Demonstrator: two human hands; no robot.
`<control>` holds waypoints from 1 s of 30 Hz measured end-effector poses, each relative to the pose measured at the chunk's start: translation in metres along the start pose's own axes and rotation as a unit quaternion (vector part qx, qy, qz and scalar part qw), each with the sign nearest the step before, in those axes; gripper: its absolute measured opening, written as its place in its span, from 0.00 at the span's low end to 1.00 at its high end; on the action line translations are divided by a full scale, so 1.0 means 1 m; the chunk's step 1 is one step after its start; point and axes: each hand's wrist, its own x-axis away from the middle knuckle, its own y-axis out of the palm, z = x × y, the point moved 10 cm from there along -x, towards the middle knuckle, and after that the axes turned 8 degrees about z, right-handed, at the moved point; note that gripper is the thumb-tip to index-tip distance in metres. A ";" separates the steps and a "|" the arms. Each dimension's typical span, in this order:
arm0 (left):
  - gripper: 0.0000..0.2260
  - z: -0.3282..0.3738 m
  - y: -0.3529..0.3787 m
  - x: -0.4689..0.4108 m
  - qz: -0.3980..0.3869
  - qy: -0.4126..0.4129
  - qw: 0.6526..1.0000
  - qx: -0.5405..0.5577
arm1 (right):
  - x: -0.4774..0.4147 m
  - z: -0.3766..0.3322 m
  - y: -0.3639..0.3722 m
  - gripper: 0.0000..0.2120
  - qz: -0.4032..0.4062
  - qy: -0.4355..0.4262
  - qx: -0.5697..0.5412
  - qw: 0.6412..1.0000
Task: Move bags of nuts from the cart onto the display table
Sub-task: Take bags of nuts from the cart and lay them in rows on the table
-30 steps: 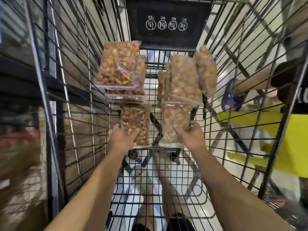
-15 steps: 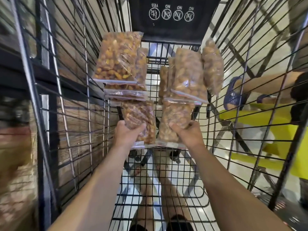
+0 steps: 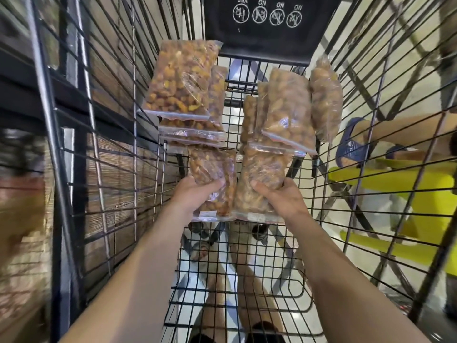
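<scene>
Inside the black wire cart (image 3: pixel 272 276) lie several clear zip bags of nuts. My left hand (image 3: pixel 193 194) grips a bag of dark reddish nuts (image 3: pixel 215 177) by its near end. My right hand (image 3: pixel 279 196) grips a bag of paler nuts (image 3: pixel 262 179) right beside it. Both held bags sit side by side, slightly above the cart floor. Farther in, a stack of golden-nut bags (image 3: pixel 180 80) rests on the left and a stack of pale-nut bags (image 3: pixel 286 112) on the right, with one more bag (image 3: pixel 326 97) leaning on the right wall.
The cart's black child-seat flap (image 3: pixel 267 23) closes the far end. A yellow stool or table (image 3: pixel 420 194) and another person's sandalled foot (image 3: pixel 351 144) are outside on the right. Dark shelving and a woven panel (image 3: pixel 116 189) are outside on the left. My legs show under the cart floor.
Both hands have tightened on the two near bags and drawn them slightly toward me and together. The view has tilted a little closer to the cart.
</scene>
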 end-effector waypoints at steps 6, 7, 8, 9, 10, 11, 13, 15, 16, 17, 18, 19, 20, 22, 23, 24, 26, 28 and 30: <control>0.31 0.002 -0.001 0.006 -0.011 0.012 1.000 -0.014 | 0.006 0.001 0.004 0.18 -0.026 0.002 0.031 0.999; 0.33 0.003 -0.001 0.009 -0.009 0.017 1.000 -0.011 | 0.007 0.002 0.004 0.18 -0.021 0.005 0.030 0.999; 0.33 0.001 0.000 0.009 -0.009 0.019 1.000 -0.010 | 0.007 0.003 0.003 0.17 -0.016 0.004 0.029 0.999; 0.34 0.002 -0.002 0.012 -0.002 0.028 1.000 -0.012 | 0.010 0.003 0.002 0.16 -0.011 0.005 0.030 0.999; 0.34 0.002 -0.004 0.013 0.005 0.033 0.999 -0.015 | 0.012 0.003 0.000 0.15 -0.008 0.006 0.027 1.000; 0.33 0.003 -0.007 0.016 0.012 0.037 0.999 -0.011 | 0.014 0.002 -0.001 0.16 -0.005 0.006 0.024 1.000; 0.32 0.007 -0.014 0.027 0.027 0.044 0.999 -0.001 | 0.022 -0.003 -0.003 0.16 -0.007 0.003 0.024 1.000; 0.32 0.010 -0.020 0.039 0.032 0.051 0.998 0.015 | 0.033 -0.013 -0.006 0.18 -0.011 -0.011 0.030 0.999; 0.31 0.013 -0.024 0.047 0.036 0.057 0.998 0.016 | 0.038 -0.017 -0.007 0.20 -0.014 -0.018 0.035 0.999; 0.30 0.018 -0.030 0.057 0.043 0.066 0.997 0.016 | 0.047 -0.024 -0.009 0.20 -0.020 -0.025 0.039 0.999; 0.29 0.021 -0.035 0.065 0.048 0.072 0.996 0.019 | 0.057 -0.031 -0.011 0.18 -0.027 -0.029 0.041 0.998; 0.26 0.024 -0.041 0.076 0.052 0.078 0.995 0.022 | 0.066 -0.039 -0.013 0.16 -0.034 -0.037 0.038 0.998; 0.24 0.026 -0.046 0.087 0.055 0.078 0.995 0.028 | 0.077 -0.047 -0.016 0.15 -0.037 -0.044 0.032 0.998; 0.26 0.032 -0.059 0.116 0.062 0.095 0.993 0.040 | 0.102 -0.065 -0.021 0.14 -0.045 -0.061 0.033 0.997; 0.27 0.035 -0.066 0.131 0.068 0.105 0.991 0.042 | 0.116 -0.074 -0.023 0.16 -0.050 -0.073 0.037 0.995; 0.26 0.037 -0.074 0.145 0.075 0.114 0.990 0.044 | 0.130 -0.082 -0.025 0.21 -0.058 -0.081 0.035 0.994; 0.22 0.042 -0.091 0.177 0.092 0.133 0.986 0.047 | 0.163 -0.100 -0.028 0.29 -0.068 -0.105 0.037 0.991; 0.18 0.047 -0.106 0.211 0.102 0.159 0.981 0.053 | 0.199 -0.119 -0.031 0.36 -0.088 -0.136 0.048 0.986; 0.16 0.052 -0.122 0.249 0.112 0.185 0.974 0.065 | 0.235 -0.136 -0.031 0.48 -0.109 -0.166 0.056 0.979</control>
